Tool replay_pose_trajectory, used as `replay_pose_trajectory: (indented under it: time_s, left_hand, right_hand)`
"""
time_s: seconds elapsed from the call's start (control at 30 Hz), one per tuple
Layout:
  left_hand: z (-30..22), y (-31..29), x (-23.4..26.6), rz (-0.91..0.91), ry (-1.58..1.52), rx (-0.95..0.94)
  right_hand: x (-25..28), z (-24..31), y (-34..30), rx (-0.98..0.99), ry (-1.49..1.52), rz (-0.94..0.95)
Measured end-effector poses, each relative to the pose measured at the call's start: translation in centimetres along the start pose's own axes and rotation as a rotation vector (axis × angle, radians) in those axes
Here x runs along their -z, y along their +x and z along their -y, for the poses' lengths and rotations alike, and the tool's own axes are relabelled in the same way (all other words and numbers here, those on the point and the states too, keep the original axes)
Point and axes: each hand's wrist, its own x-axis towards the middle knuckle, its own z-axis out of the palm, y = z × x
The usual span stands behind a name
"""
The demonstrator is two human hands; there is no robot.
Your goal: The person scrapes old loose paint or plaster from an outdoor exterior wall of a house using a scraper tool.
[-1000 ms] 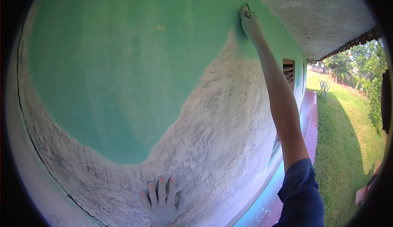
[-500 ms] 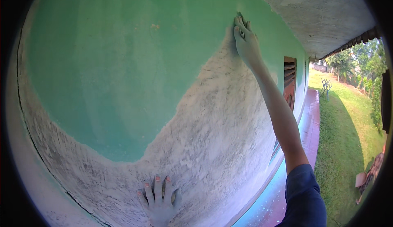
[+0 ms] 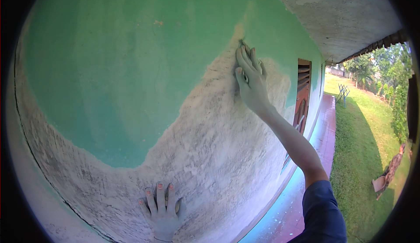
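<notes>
A green painted wall (image 3: 109, 81) fills the view, with a large bare, rough whitish patch (image 3: 210, 138) where no paint covers it. High on that patch, at its upper tip, my right hand (image 3: 253, 79) is closed round a scraper (image 3: 245, 79), pressed to the surface. The hand covers most of the tool; a small rounded end with a hole shows by the thumb. Low on the bare plaster, my left hand (image 3: 162, 214) rests flat with fingers spread. A small yellowish bit between its index finger and thumb is unclear. Both hands look dusty.
A rough grey overhang (image 3: 337, 15) runs above. To the right are a brown door (image 3: 302, 98) with slats over it, a pinkish tiled ledge (image 3: 323, 120), and grass (image 3: 354, 155) with a blue metal rack (image 3: 342, 95). A long crack (image 3: 43, 173) crosses the wall's left side.
My right hand has moved down and a little left with the scraper, uncovering a pale scraped streak above it. My left hand stays flat on the wall; the view has shifted slightly.
</notes>
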Motion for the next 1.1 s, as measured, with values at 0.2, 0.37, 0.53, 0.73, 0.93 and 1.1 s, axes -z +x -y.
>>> replay_pose_trajectory:
  time_s: [0.2,0.37,0.53,0.73,0.93,1.1]
  left_hand:
    - [-0.4,0.7,-0.4,0.011,-0.038,-0.025]
    - [-0.6,0.7,-0.5,0.021,-0.08,0.014]
    - [-0.3,0.3,-0.1,0.032,-0.02,0.032]
    - [-0.7,0.5,-0.6,-0.002,-0.064,0.024]
    - [-0.2,-0.2,-0.3,0.033,-0.01,0.052]
    - [-0.5,0.4,-0.6,0.011,-0.061,0.011]
  right_hand:
    - [1.1,-3.4,11.4,-0.213,-0.065,-0.062]
    - [0.9,-3.8,12.2,-0.225,-0.031,-0.094]
    - [0.3,0.3,0.0,-0.067,-0.012,0.071]
    - [3.1,-5.7,12.1,-0.295,0.077,0.06]
    - [-0.4,-1.9,1.6,0.026,0.059,0.053]
    - [0.9,-6.4,10.9,-0.06,0.004,-0.036]
